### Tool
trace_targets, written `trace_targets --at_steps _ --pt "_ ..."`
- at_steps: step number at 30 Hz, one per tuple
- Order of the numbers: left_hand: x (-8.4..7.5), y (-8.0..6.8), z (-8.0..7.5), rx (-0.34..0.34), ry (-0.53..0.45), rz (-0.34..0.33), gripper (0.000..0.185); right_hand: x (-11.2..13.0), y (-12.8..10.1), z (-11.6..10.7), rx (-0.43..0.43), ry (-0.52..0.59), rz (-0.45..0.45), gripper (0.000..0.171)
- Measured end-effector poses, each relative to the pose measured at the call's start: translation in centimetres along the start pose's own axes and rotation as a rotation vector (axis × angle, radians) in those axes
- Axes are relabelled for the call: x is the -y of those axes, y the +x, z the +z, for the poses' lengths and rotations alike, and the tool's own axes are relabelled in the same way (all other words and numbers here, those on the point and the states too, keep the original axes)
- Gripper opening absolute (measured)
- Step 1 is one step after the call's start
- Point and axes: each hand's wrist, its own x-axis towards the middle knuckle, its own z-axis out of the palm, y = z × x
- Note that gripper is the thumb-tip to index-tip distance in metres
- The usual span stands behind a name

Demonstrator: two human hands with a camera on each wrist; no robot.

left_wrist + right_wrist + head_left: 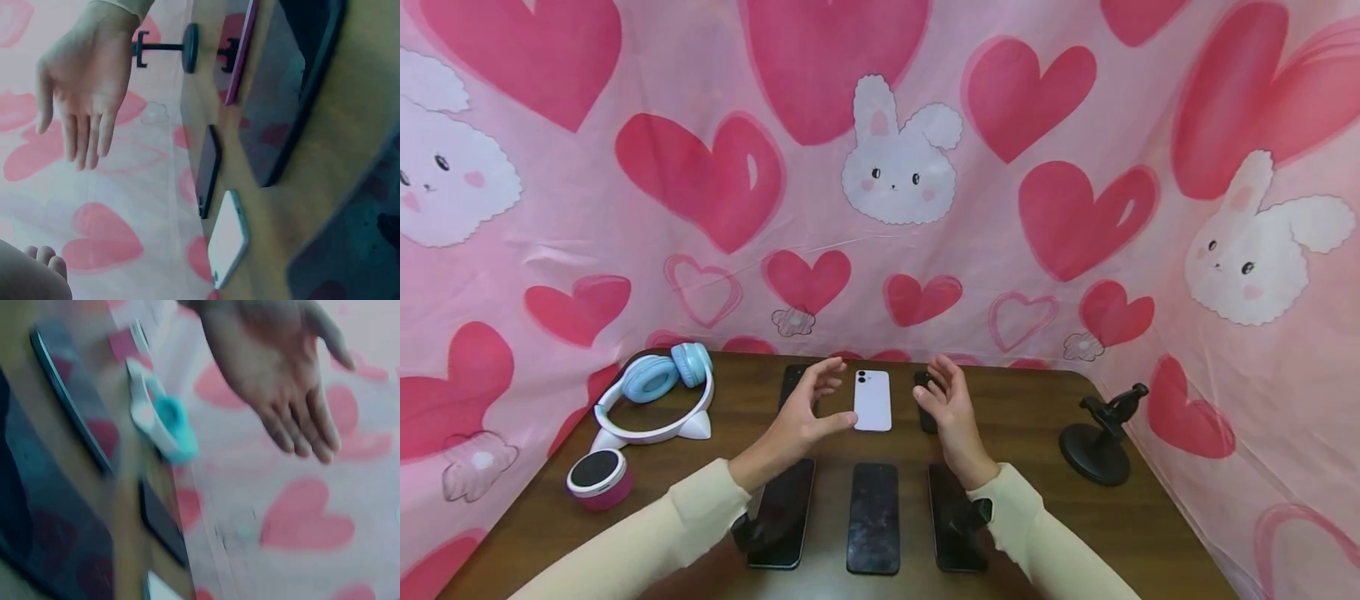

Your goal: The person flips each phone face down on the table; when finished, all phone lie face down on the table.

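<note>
Three dark phones point(873, 517) low centre of head view; white phone point(872, 400) lies mid-frame on worktop point(1030, 433), long axis away, between left hand point(801, 417) and right hand point(947, 404), left thumb nearer. Wrist views: fingers point(84, 134) released, empty; other hand's fingers point(300, 428) likewise.

Dark wooden table point(1037, 417). On it lie three black phones point(873, 517) in a near row, a white phone point(873, 400) between two dark phones point(792, 382) farther back. Headphones point(658, 392) and a small round speaker point(598, 477) sit left, a black stand point(1101, 437) right.
</note>
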Motion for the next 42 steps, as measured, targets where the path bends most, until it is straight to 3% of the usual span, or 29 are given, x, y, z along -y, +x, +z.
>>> trace_targets --at_steps 6,12,18,24,28,33,42 --pt "-0.5 -4.5 -0.7 0.002 -0.033 -0.039 0.08 -0.2 -4.5 3.9 0.131 0.005 0.04 0.067" --pt "-0.2 -8.5 -1.3 0.008 -0.069 -0.109 0.074 -1.5 -8.7 7.3 0.336 -0.046 0.183 0.064" --pt "1.8 -11.1 -2.9 -0.075 -0.099 -0.224 0.069 -2.8 -10.4 9.3 0.343 0.066 0.287 0.061" --pt "5.3 -12.5 -5.0 -0.109 -0.084 -0.448 0.07 -4.4 -11.0 11.4 0.262 0.105 0.377 0.06" --pt "6.6 -12.9 -5.3 -0.099 -0.094 -0.578 0.074 -5.5 -11.0 12.6 0.185 0.118 0.473 0.059" --pt "6.8 -13.0 -4.9 -0.088 -0.105 -0.572 0.074 -6.2 -10.8 13.1 0.139 0.114 0.49 0.06" --pt "6.9 -13.0 -4.2 -0.065 -0.126 -0.581 0.074 -6.7 -11.1 13.2 0.173 0.074 0.459 0.062"
